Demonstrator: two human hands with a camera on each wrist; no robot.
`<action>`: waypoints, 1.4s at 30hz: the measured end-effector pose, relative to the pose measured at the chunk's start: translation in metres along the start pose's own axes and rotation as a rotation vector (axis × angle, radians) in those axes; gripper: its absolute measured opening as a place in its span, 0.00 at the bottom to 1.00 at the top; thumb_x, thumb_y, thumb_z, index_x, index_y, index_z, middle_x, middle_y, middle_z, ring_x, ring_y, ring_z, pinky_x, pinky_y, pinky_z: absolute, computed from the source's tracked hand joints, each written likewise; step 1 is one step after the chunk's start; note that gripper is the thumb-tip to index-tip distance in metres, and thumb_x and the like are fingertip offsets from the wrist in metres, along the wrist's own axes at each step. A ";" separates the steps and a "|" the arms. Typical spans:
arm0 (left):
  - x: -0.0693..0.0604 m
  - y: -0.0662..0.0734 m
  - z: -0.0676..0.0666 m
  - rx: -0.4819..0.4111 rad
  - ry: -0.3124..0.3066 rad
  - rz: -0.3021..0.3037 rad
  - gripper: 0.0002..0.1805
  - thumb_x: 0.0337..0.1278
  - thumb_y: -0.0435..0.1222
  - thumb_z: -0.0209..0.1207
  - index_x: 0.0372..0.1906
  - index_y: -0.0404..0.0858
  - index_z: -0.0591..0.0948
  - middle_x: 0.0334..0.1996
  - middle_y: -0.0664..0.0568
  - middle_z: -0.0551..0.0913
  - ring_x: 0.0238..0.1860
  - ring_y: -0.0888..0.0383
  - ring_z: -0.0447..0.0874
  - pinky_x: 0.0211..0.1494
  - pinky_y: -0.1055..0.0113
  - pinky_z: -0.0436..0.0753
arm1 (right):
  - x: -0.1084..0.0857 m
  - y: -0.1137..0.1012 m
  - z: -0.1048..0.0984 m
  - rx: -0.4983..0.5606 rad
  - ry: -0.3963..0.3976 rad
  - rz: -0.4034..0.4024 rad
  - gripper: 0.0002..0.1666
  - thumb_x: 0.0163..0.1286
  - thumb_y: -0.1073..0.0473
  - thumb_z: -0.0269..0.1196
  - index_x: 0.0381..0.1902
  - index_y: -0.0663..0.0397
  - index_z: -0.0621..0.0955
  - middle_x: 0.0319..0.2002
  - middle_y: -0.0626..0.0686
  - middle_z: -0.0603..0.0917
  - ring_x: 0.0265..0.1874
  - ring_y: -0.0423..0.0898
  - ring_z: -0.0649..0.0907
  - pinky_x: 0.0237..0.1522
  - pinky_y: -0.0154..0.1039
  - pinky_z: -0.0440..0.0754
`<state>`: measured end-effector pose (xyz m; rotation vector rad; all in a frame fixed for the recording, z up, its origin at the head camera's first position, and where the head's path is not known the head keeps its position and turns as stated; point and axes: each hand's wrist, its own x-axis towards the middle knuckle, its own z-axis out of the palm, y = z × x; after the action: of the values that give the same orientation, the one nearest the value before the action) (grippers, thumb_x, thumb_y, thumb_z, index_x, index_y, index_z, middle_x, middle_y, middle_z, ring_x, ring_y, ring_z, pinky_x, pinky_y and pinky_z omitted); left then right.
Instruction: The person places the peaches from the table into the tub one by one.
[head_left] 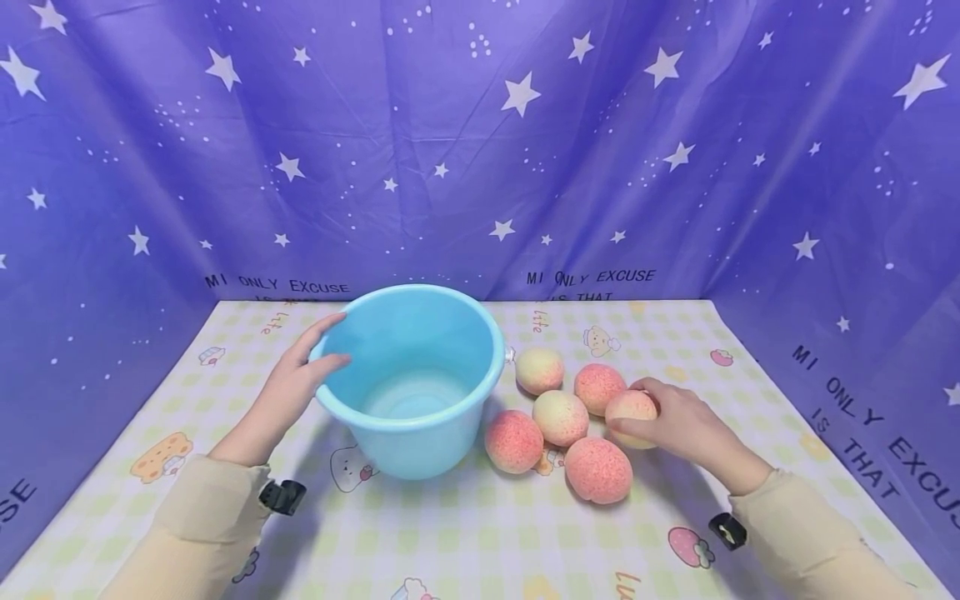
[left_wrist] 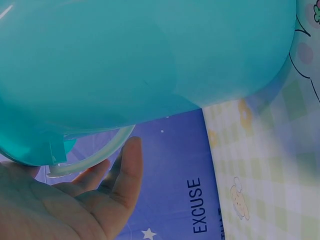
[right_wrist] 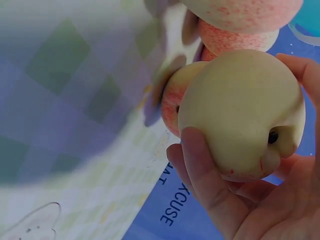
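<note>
A light blue plastic bucket [head_left: 420,450] stands upright on the table. My left hand [head_left: 303,367] holds its left rim, with the thumb over the inner side. The left wrist view shows the fingers of that hand beside the bucket's pale handle [left_wrist: 95,159]. To the right of the bucket, my right hand [head_left: 686,425] grips a pale yellow and pink peach [right_wrist: 240,110], fingers and thumb curled round it. Close by lie several other peaches, among them a red one [head_left: 514,442], a yellowish one [head_left: 561,418] and a pink one [head_left: 598,471] nearest the front.
A checked cloth [head_left: 450,542] with cartoon prints covers the table. Behind it and along both sides hangs a purple curtain [head_left: 450,167] with white stars and lettering. Two more peaches, one yellow [head_left: 539,371] and one pink [head_left: 599,388], lie at the back of the group.
</note>
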<state>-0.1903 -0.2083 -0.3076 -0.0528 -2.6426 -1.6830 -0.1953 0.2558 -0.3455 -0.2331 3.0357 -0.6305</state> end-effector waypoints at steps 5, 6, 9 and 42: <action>0.000 0.001 0.000 0.001 -0.002 -0.007 0.37 0.68 0.40 0.52 0.79 0.50 0.55 0.79 0.46 0.50 0.74 0.41 0.56 0.71 0.43 0.63 | 0.003 -0.005 -0.007 -0.007 0.014 -0.018 0.40 0.56 0.32 0.69 0.53 0.57 0.79 0.45 0.61 0.85 0.42 0.54 0.83 0.37 0.45 0.77; -0.001 0.001 0.000 0.001 -0.003 -0.009 0.36 0.68 0.40 0.52 0.79 0.50 0.55 0.79 0.46 0.50 0.74 0.41 0.56 0.71 0.43 0.63 | 0.003 -0.006 -0.008 -0.007 0.016 -0.021 0.40 0.56 0.32 0.69 0.53 0.57 0.79 0.45 0.60 0.85 0.41 0.53 0.83 0.37 0.45 0.77; 0.000 0.001 0.000 -0.004 -0.004 -0.008 0.36 0.68 0.40 0.52 0.79 0.50 0.55 0.79 0.46 0.51 0.73 0.41 0.57 0.70 0.43 0.64 | 0.005 -0.009 -0.012 -0.010 0.025 -0.031 0.40 0.56 0.32 0.69 0.53 0.57 0.79 0.45 0.60 0.85 0.41 0.52 0.82 0.37 0.45 0.77; 0.001 -0.004 0.001 0.013 -0.004 0.007 0.37 0.68 0.40 0.51 0.79 0.49 0.54 0.79 0.43 0.52 0.69 0.37 0.65 0.63 0.43 0.74 | 0.008 -0.054 -0.052 -0.005 0.015 -0.108 0.38 0.57 0.34 0.69 0.55 0.53 0.77 0.41 0.54 0.86 0.34 0.45 0.82 0.33 0.39 0.77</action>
<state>-0.1916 -0.2091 -0.3117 -0.0659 -2.6526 -1.6659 -0.1991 0.2262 -0.2763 -0.3965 3.0559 -0.6334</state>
